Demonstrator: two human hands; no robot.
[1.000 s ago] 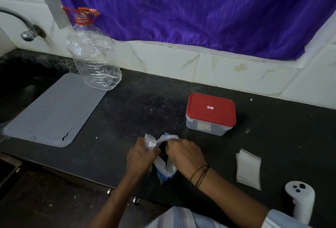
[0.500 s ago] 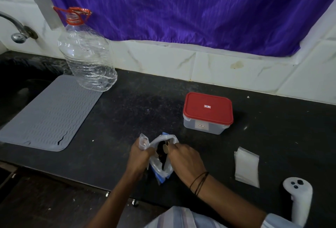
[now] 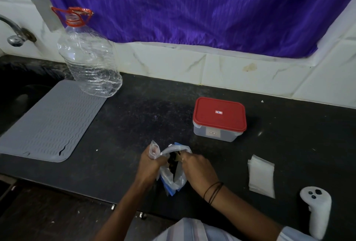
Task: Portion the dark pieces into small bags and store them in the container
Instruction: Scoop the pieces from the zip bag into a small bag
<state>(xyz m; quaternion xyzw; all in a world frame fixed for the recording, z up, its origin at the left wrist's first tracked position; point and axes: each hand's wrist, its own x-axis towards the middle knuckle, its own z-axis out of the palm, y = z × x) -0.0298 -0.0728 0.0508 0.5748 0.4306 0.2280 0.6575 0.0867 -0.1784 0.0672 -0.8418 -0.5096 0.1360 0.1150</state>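
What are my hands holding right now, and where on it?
The left hand grips the plastic bag at its open rim, plus a small bag. The right hand pinches the opposite rim.

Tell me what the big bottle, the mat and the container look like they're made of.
Bottle: clear thin plastic, glossy, dented walls you can see through.
Mat: probably silicone or rubber, matte grey, moulded wavy ridges, lying limp and flat.
Container: translucent frosted plastic body; its lid is smooth opaque red plastic with a faint sheen.
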